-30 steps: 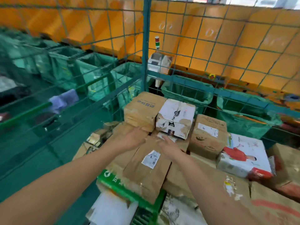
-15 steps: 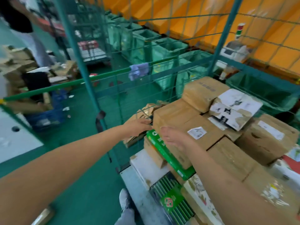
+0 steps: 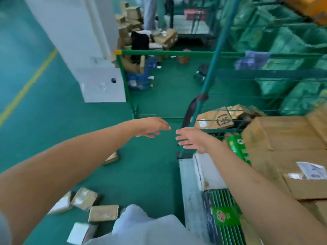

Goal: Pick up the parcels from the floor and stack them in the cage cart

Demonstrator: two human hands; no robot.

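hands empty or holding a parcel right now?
Empty. Left hand and right hand hang over the floor with fingers relaxed, holding nothing; parcels lie below.

Left arm: we hold it bare and stretched forward from the lower left of the view, forearm rising toward the middle. Left hand: palm down, fingers relaxed and slightly drooped, pointing right; it holds nothing.

Right arm: we extend it bare from the lower right, forearm running up and leftward. Right hand: palm down, fingers straight and a little spread, pointing left; it holds nothing.

Both hands: at about the same height, fingertips turned toward each other, near but not touching. Both wrists: roughly straight, in line with the forearms. A pale trouser leg shows below, between our arms.
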